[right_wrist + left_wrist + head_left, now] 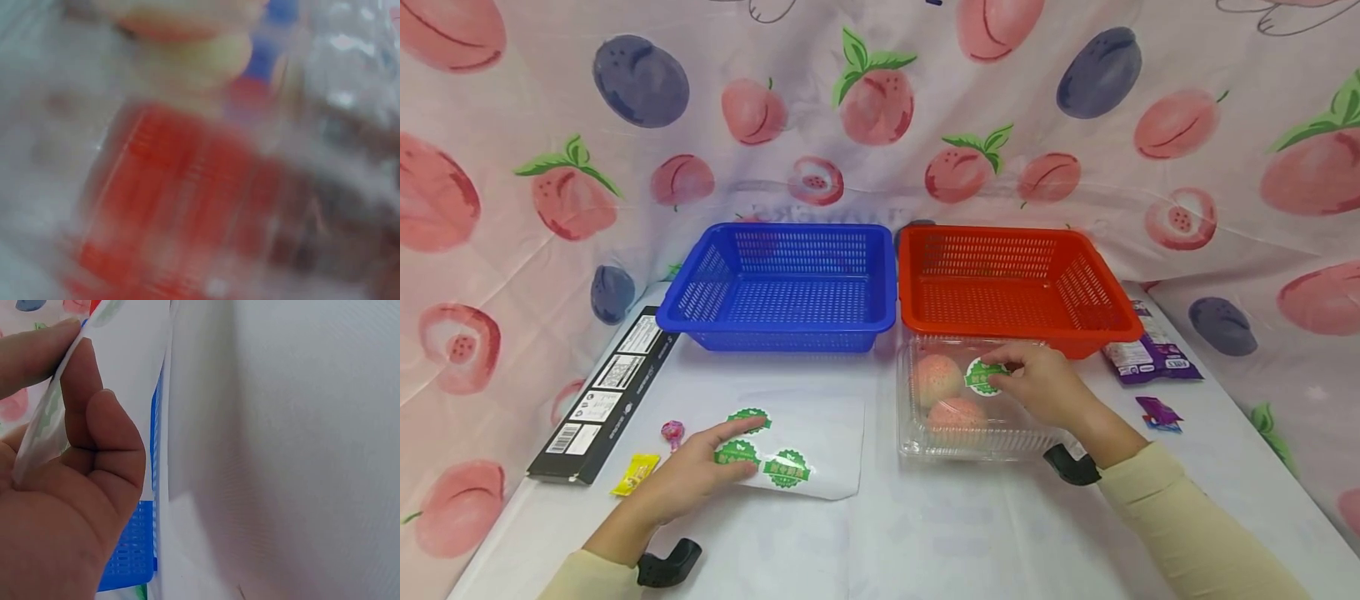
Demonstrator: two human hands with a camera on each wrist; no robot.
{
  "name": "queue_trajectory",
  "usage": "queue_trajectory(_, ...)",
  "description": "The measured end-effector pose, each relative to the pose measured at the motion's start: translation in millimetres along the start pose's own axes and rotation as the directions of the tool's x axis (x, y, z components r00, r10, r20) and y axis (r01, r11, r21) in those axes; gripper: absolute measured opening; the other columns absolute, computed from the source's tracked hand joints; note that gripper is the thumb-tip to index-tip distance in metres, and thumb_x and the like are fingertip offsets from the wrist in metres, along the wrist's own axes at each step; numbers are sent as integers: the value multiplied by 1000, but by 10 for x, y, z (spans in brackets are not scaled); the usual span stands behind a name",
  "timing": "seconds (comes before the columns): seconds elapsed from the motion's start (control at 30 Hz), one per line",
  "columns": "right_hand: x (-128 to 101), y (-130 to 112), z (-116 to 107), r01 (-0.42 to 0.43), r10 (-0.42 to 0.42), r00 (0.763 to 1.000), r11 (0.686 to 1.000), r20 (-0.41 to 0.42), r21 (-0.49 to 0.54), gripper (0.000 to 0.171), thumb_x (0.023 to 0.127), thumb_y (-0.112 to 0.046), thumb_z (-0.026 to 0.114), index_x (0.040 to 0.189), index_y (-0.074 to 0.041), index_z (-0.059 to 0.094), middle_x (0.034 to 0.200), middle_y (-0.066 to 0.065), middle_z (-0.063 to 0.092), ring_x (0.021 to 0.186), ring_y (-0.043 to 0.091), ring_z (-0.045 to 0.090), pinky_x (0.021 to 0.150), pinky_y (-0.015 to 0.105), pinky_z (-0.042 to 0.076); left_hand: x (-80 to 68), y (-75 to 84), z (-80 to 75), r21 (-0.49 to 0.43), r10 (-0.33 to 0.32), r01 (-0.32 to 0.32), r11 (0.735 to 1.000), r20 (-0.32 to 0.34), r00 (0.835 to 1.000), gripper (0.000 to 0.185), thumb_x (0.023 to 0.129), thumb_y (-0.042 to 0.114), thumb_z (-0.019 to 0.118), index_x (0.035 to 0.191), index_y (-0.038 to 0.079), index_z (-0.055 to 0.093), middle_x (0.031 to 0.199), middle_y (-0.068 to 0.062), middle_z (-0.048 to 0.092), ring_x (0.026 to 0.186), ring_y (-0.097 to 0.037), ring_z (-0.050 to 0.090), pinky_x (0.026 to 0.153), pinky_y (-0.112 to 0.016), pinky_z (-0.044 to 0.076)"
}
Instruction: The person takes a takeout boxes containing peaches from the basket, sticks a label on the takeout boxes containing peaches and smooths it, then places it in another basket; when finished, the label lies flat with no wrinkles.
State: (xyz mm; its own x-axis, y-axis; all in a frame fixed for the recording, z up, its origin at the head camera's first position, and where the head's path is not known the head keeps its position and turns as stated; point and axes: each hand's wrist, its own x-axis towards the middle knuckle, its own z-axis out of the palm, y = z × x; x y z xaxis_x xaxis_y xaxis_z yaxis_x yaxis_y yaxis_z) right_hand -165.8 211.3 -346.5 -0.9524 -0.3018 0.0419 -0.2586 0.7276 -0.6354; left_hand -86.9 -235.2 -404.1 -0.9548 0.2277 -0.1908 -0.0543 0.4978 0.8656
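Observation:
My left hand (694, 462) grips a white sticker sheet (835, 446) by its left side, fingers on one face and thumb curled to the other in the left wrist view. Several round green stickers (786, 468) show on the sheet. On the right, a clear plastic clamshell box (917, 442) with its lid down contains round pinkish-orange pieces (957, 417). Over that lid, my right hand (1048, 387) has thumb and forefinger at the right edge of a single green-and-white sticker (985, 377). Blur covers most of the right wrist view.
A blue basket (775, 340) and a red basket (1022, 333) stand side by side behind. To the left lie a black box (610, 392), a lollipop (673, 432) and a yellow wrapped sweet (636, 475). A purple packet (1153, 354) and small purple wrapper (1159, 412) lie right.

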Motion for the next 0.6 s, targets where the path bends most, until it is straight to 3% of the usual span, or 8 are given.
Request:
queue_trajectory(0.27, 5, 9, -6, -28, 28, 999, 999, 19, -32, 28, 94, -15, 70, 121, -7, 72, 110, 8, 68, 92, 26, 56, 78, 36, 55, 12, 0, 54, 60, 41, -39, 997, -26, 999, 65, 87, 17, 76, 146, 8, 51, 151, -24, 42, 141, -49, 29, 112, -66, 22)
queue_trajectory(0.6, 31, 37, 4, -16, 17, 1000, 998, 22, -55, 25, 93, -13, 69, 116, -4, 73, 99, 5, 67, 87, 24, 56, 72, 33, 52, 41, 12, 101, 118, 41, -37, 992, -32, 999, 69, 84, 22, 79, 146, 8, 51, 149, -26, 44, 140, -50, 30, 111, -67, 23)
